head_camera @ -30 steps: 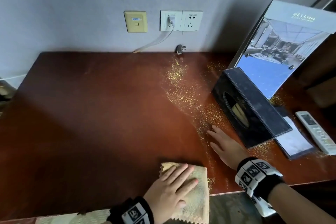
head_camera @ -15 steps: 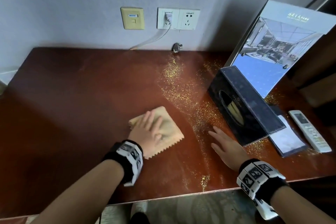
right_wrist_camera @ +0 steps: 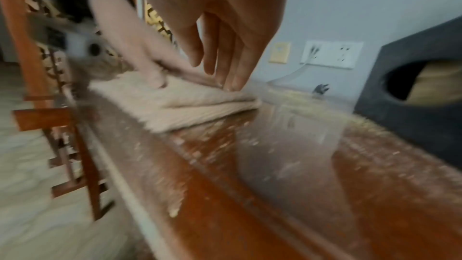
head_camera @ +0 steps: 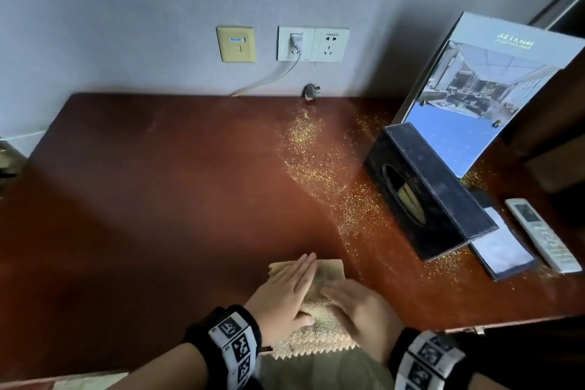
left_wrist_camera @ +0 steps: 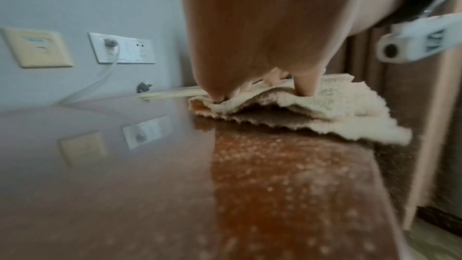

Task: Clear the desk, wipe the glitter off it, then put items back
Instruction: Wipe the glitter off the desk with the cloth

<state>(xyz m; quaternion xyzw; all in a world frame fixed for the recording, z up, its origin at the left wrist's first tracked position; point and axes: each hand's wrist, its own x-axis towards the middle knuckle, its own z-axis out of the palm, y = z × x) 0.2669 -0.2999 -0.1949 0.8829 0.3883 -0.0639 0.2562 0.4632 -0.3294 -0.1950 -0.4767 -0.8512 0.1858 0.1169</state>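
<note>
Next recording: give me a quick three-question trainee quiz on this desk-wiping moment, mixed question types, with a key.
1. True or false: both hands rest on the cloth.
2. Where does most of the glitter lie? A) left half of the desk; B) between the cloth and the tissue box; C) on the wall.
3. Fill in: the cloth hangs over the desk's ____ edge.

Key:
1. True: the left hand and the right hand lie flat on it.
2. B
3. front

Desk (head_camera: pixel 133 199) open to the left, tissue box (head_camera: pixel 424 196) blocking the right (display board (head_camera: pixel 493 85) behind it)
</note>
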